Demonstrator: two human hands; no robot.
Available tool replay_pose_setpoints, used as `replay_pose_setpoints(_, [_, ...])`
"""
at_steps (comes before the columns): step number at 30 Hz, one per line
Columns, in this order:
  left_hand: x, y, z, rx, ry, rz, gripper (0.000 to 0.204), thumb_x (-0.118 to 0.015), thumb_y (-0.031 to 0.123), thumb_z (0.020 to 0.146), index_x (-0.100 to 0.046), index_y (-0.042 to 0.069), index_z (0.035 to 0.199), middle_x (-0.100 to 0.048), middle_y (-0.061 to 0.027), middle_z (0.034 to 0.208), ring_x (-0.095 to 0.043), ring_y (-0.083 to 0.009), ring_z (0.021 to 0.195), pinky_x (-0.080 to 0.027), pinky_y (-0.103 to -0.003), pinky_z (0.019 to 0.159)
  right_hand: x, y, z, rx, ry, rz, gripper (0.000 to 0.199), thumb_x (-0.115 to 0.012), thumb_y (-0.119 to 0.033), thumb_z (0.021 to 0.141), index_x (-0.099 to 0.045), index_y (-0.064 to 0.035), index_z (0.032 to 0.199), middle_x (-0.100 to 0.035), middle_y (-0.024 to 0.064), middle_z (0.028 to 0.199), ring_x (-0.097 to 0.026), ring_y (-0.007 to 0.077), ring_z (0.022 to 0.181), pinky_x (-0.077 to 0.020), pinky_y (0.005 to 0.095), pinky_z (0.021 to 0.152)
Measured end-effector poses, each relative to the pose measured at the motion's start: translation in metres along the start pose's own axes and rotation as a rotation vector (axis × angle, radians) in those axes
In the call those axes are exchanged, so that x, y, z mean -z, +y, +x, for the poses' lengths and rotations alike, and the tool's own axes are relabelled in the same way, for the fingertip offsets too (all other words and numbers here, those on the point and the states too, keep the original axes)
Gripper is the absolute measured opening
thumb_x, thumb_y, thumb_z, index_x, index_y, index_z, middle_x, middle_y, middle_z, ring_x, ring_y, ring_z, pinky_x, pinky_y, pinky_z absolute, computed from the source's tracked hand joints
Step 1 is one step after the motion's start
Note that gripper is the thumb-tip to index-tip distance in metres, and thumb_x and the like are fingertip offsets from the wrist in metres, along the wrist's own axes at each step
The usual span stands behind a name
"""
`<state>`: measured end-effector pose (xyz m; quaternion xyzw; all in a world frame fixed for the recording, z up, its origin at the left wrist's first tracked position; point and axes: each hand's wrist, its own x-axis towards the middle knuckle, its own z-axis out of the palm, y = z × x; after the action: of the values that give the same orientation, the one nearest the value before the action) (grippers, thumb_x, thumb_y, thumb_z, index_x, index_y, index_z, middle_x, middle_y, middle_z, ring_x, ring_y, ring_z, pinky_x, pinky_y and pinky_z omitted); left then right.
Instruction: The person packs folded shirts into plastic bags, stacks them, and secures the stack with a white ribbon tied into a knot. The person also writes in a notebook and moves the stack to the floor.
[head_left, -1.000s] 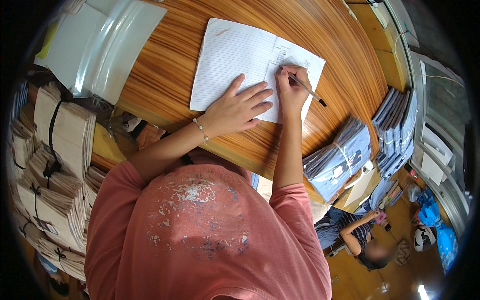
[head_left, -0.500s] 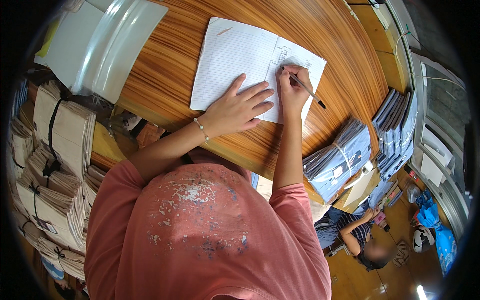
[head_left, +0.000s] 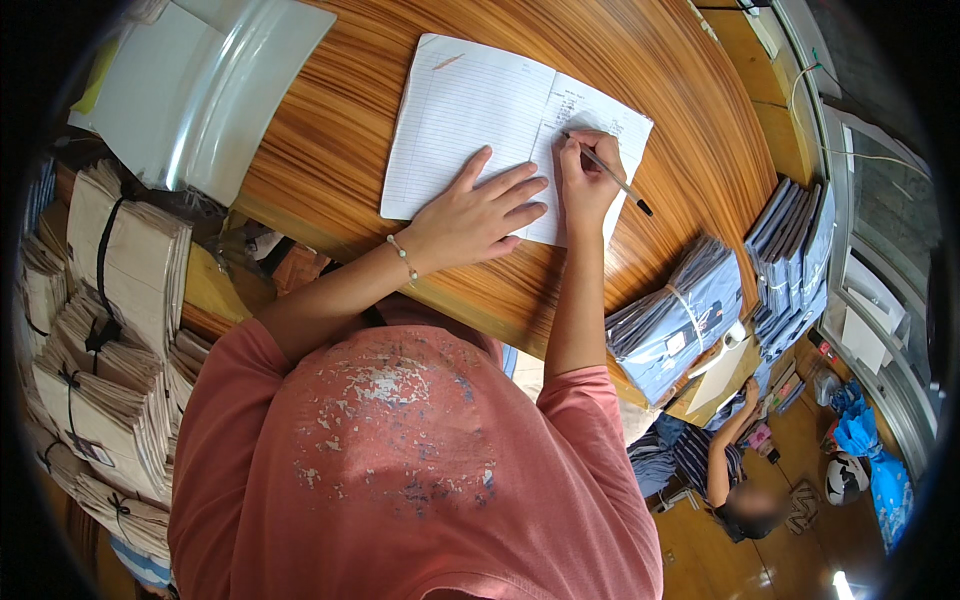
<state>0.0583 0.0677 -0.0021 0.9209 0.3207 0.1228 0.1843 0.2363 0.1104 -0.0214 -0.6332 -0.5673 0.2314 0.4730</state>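
Observation:
An open lined notebook [head_left: 465, 115] lies on the wood-grain table [head_left: 660, 60]. Handwriting covers the upper part of its right page, while the left page is mostly blank with a small brown mark near the top. Spread over the lower edge of the notebook is my left hand [head_left: 487, 208], flat, fingers apart and holding nothing; a beaded bracelet [head_left: 403, 260] circles that wrist. My right hand [head_left: 588, 185] grips a pen [head_left: 625, 186], dark at its back end, with its tip at the writing on the right page.
Clear plastic sheeting [head_left: 240, 90] covers the table's far left. Tied stacks of beige paper bundles [head_left: 125, 270] stand at left. Blue plastic-wrapped packs [head_left: 675, 320] sit at the right edge, more packs [head_left: 790, 260] beyond. A person in a striped top [head_left: 697, 460] is at lower right.
My hands, the pen and the notebook stay almost still. The person at lower right has stretched an arm farther up, toward the packs.

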Motion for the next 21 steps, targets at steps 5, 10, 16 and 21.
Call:
replay_pose_setpoints(5, [0.001, 0.000, 0.000, 0.003, 0.002, 0.003, 0.044, -0.058, 0.040, 0.081, -0.054, 0.022, 0.121, -0.039, 0.0001, 0.138, -0.026, -0.0160, 0.134, -0.017, -0.055, 0.107, -0.001, -0.004, 0.000, 0.008, 0.007, 0.001, 0.004, -0.060, 0.005, 0.070, -0.060, 0.0015, 0.073, -0.060, 0.0101, 0.075, -0.054, 0.0202, 0.070, -0.0441, 0.0282, 0.060])
replay_pose_setpoints(10, [0.001, 0.000, 0.000, 0.000, 0.011, 0.010, 0.044, -0.057, 0.040, 0.081, -0.055, 0.021, 0.121, -0.039, 0.0001, 0.138, -0.026, -0.0161, 0.133, -0.017, -0.055, 0.107, 0.000, 0.001, 0.001, 0.038, 0.003, -0.020, 0.005, -0.059, 0.005, 0.070, -0.059, 0.0016, 0.072, -0.059, 0.0103, 0.073, -0.054, 0.0212, 0.071, -0.0442, 0.0289, 0.061])
replay_pose_setpoints(16, [0.001, 0.000, 0.000, -0.002, 0.022, 0.004, 0.044, -0.058, 0.040, 0.081, -0.055, 0.021, 0.120, -0.040, 0.0000, 0.138, -0.027, -0.0162, 0.133, -0.017, -0.055, 0.107, 0.000, -0.004, 0.002, 0.072, -0.011, -0.077, 0.004, -0.059, 0.005, 0.071, -0.059, 0.0018, 0.073, -0.059, 0.0101, 0.074, -0.054, 0.0196, 0.071, -0.0444, 0.0274, 0.063])
replay_pose_setpoints(21, [0.000, -0.001, 0.000, 0.002, 0.018, -0.009, 0.044, -0.058, 0.039, 0.081, -0.054, 0.021, 0.121, -0.040, 0.0002, 0.138, -0.028, -0.0165, 0.132, -0.019, -0.054, 0.106, 0.009, 0.002, -0.001, -0.180, 0.099, 0.233, 0.004, -0.059, 0.002, 0.078, -0.059, 0.0007, 0.082, -0.059, 0.0052, 0.079, -0.053, 0.0118, 0.073, -0.0441, 0.0240, 0.067])
